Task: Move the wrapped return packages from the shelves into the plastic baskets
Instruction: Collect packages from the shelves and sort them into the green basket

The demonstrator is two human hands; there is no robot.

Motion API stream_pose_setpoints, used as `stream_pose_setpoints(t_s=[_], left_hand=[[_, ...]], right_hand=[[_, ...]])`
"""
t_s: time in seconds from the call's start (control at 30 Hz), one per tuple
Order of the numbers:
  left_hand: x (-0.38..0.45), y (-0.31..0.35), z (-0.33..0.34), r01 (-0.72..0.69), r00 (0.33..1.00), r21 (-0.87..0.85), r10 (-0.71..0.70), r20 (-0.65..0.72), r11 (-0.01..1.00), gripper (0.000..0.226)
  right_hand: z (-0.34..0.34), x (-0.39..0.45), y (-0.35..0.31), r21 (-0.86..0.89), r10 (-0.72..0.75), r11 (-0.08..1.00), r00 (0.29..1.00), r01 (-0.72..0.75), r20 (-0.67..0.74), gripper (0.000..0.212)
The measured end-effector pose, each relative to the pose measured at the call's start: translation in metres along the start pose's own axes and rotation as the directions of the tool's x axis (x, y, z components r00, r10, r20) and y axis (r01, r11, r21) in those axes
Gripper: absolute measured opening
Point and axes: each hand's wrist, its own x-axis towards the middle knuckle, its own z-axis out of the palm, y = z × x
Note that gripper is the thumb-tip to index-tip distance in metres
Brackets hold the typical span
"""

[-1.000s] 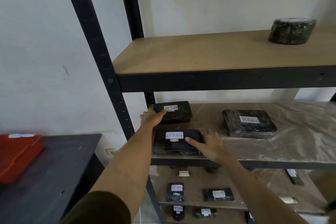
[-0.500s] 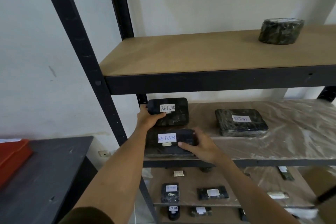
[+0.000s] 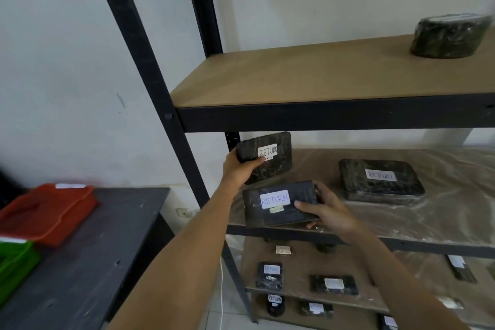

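Observation:
My left hand grips the left end of a black wrapped package labelled RETURN, tilted up off the middle shelf. In front of it my right hand holds a second black RETURN package by its right end, raised at the shelf's front edge. A third RETURN package lies flat further right on the same shelf. An orange plastic basket and a green basket stand on the dark table at the left.
A dark wrapped bundle sits on the top shelf at the right. Lower shelves hold several small labelled packages. The black upright post of the rack stands between the shelves and the dark table.
Both packages have come up off the middle shelf, each tilted in a hand. The view has swung left, bringing the orange and green baskets into sight.

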Motion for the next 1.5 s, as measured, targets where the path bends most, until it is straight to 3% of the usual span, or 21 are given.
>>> stream_pose_setpoints(t_s=[0.23,0.3,0.37,0.43,0.5,0.6,0.73,0.87,1.0,1.23,1.43,1.5], left_hand=[[-0.026,0.006,-0.011,-0.004,1.0,-0.144,0.002,-0.016,0.99,0.054],[-0.04,0.009,-0.013,-0.015,1.0,-0.179,0.015,-0.003,0.984,0.055],[-0.055,0.009,-0.015,-0.017,0.998,-0.196,0.027,0.048,0.98,0.065],[-0.073,0.009,-0.017,-0.046,0.993,-0.177,0.064,0.099,0.983,0.079],[-0.094,0.009,-0.017,-0.08,0.988,-0.145,0.097,0.116,0.986,0.063],[-0.129,0.012,-0.015,-0.086,0.984,-0.15,0.108,0.142,0.985,0.028],[-0.167,0.0,0.003,-0.007,0.962,-0.183,0.057,0.267,0.983,0.032],[-0.222,-0.009,0.039,0.068,0.917,-0.191,0.014,0.398,0.979,0.031],[-0.281,-0.013,0.085,0.091,0.859,-0.177,0.013,0.512,0.98,0.041],[-0.387,0.013,0.199,0.047,0.753,-0.14,0.057,0.655,0.989,0.039],[-0.477,0.046,0.313,0.051,0.708,-0.14,0.063,0.703,0.989,0.063],[-0.506,0.058,0.35,0.056,0.699,-0.149,0.067,0.712,0.987,0.06]], right_hand=[[0.001,-0.028,0.002,0.336,0.078,0.941,0.99,-0.034,-0.118,0.038],[0.01,-0.043,0.004,0.368,0.084,0.93,0.974,-0.002,-0.209,0.047],[0.021,-0.06,0.004,0.348,0.075,0.937,0.961,0.024,-0.267,0.069],[0.03,-0.083,0.002,0.272,0.06,0.962,0.947,0.03,-0.315,0.074],[0.035,-0.11,0.002,0.223,0.055,0.974,0.926,0.031,-0.373,0.064],[0.035,-0.16,0.006,0.156,0.068,0.988,0.894,0.003,-0.444,0.066],[0.034,-0.239,0.024,0.132,0.084,0.991,0.819,-0.01,-0.568,0.054],[0.022,-0.323,0.049,0.094,0.086,0.995,0.74,-0.03,-0.667,0.069],[0.007,-0.406,0.064,0.098,0.126,0.992,0.654,-0.079,-0.746,0.045],[-0.058,-0.54,0.084,0.078,0.135,0.988,0.499,-0.134,-0.856,0.035],[-0.15,-0.649,0.095,0.049,0.11,0.988,0.451,-0.144,-0.886,0.051],[-0.184,-0.681,0.096,0.027,0.096,0.988,0.459,-0.155,-0.883,0.057]])
